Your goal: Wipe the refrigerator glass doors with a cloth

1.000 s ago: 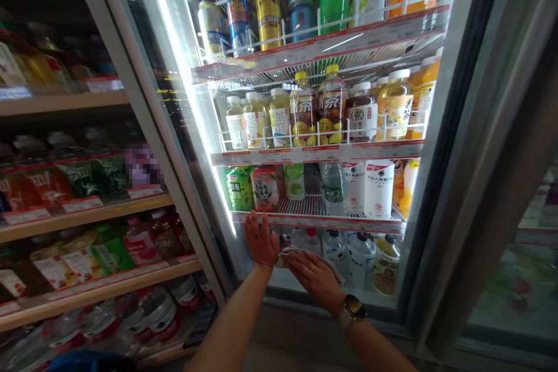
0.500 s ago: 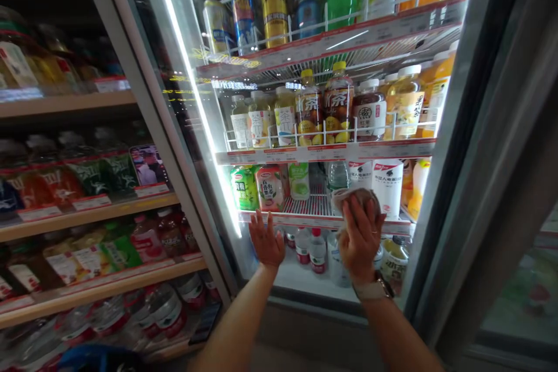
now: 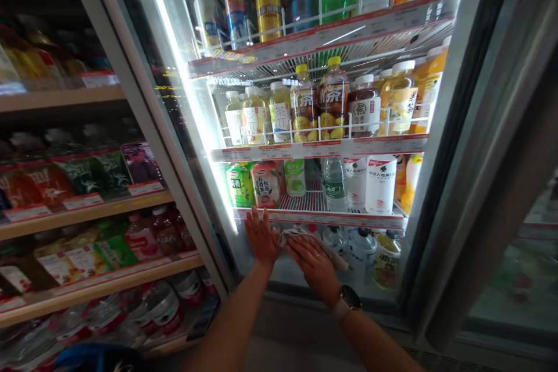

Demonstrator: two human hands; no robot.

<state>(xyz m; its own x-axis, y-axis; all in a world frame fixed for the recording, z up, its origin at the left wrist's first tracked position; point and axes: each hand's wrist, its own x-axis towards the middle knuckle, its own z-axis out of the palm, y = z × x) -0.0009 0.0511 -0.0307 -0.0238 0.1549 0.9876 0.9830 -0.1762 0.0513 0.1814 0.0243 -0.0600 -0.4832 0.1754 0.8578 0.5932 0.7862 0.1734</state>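
R hand (image 3: 311, 258), fingers flat on greyish fabric cloth (image 3: 335, 256), back low on clear glass fridge door (image 3: 285, 277) by spread-fingered L hand (image 3: 264, 242), prob. rewiping there.

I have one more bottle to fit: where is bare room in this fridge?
On the shelf just above the right hand's cloth, bare wire rack lies between the light green bottle and the clear bottle. The shelf above, with the yellow-capped bottles, is crowded along its front.
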